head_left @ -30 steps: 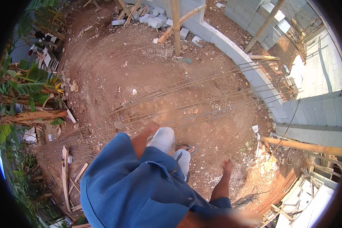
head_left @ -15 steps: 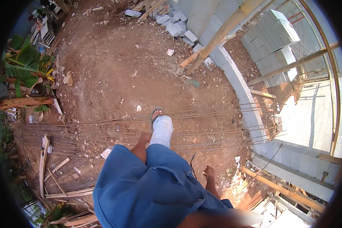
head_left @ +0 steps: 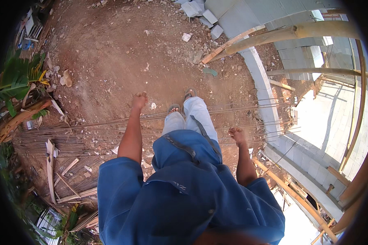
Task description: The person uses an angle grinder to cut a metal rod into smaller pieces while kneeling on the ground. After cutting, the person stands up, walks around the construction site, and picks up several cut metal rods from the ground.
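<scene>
Right across the ground by my legs run the long thin rods (head_left: 65, 139), packed close together on the left and thinned to a few strands that reach the low wall (head_left: 257, 77) on the right. They look like metal, so I'd judge each one stiff over a short stretch but whippy along its length, light alone and heavy in a bunch, and probably rough to the skin. A grip near the middle would likely balance best, though the strands lie close enough to pinch.

My left hand (head_left: 139, 101) hangs beyond the strands with its fingers folded in; I can't tell how far they close, and nothing shows in it. My right hand (head_left: 237, 135) is loosely spread, half bent and bare, above the strands on the right.

Underfoot is red-brown dirt (head_left: 110, 61), uneven and littered with stones, my sandals (head_left: 173, 108) planted on it. Wooden boards (head_left: 50, 171) lie near left, leafy plants (head_left: 12, 77) farther left, a bamboo pole (head_left: 290, 34) leans far right, and grey blocks (head_left: 191, 9) are heaped at the far side.
</scene>
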Demonstrator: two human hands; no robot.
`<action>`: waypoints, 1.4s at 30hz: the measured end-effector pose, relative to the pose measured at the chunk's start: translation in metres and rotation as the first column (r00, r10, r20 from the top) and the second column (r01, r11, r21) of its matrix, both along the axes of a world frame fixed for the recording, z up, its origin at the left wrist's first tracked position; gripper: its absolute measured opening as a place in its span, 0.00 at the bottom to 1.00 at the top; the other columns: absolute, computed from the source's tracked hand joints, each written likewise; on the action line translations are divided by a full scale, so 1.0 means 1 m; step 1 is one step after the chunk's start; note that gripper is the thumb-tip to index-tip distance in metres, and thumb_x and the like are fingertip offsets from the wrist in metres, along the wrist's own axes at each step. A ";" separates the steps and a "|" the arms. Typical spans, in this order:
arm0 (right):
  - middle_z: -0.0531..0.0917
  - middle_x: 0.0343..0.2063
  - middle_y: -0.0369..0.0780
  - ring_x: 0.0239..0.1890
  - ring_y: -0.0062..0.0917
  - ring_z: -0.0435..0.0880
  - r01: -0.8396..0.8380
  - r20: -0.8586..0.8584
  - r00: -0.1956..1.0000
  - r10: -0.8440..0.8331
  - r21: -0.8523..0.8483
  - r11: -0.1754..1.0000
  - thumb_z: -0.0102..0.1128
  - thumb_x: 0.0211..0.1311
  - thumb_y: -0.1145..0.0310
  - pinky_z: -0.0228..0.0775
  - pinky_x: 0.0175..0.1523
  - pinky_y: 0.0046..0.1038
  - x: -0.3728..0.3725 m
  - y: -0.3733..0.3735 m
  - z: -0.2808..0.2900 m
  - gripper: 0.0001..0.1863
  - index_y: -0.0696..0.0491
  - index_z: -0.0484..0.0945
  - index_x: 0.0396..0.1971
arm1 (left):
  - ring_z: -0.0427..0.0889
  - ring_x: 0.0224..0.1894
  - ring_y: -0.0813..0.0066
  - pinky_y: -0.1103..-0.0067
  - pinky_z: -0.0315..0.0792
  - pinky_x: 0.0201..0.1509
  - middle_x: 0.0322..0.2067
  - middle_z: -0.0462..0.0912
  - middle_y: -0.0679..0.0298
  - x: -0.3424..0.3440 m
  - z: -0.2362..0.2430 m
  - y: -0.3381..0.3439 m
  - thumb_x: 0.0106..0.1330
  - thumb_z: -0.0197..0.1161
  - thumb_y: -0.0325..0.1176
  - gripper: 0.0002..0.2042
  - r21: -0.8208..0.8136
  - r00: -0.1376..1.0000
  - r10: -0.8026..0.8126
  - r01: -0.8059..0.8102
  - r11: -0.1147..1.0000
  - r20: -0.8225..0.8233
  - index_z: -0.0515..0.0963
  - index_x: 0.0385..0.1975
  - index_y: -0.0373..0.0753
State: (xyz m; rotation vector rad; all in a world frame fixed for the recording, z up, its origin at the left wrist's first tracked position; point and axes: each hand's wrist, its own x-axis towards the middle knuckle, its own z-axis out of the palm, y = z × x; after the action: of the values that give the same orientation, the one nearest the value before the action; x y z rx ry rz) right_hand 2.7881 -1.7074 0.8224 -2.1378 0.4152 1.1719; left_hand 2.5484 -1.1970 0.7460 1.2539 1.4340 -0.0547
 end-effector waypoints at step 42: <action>0.81 0.20 0.45 0.27 0.35 0.83 0.520 -0.214 0.848 -0.485 0.153 0.840 0.56 0.59 0.58 0.75 0.38 0.34 0.448 0.525 -0.397 0.18 0.60 0.79 0.34 | 0.82 0.29 0.76 0.81 0.74 0.33 0.23 0.80 0.63 0.600 -0.092 0.390 0.71 0.54 0.45 0.17 -0.072 0.882 -0.437 0.431 0.899 -0.173 0.76 0.39 0.35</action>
State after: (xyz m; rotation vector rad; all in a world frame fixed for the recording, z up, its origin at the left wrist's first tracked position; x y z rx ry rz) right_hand 3.2364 -1.1821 0.4256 -1.6122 0.8395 1.0296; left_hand 3.1479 -0.8071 0.6539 1.5571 1.2732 -0.5108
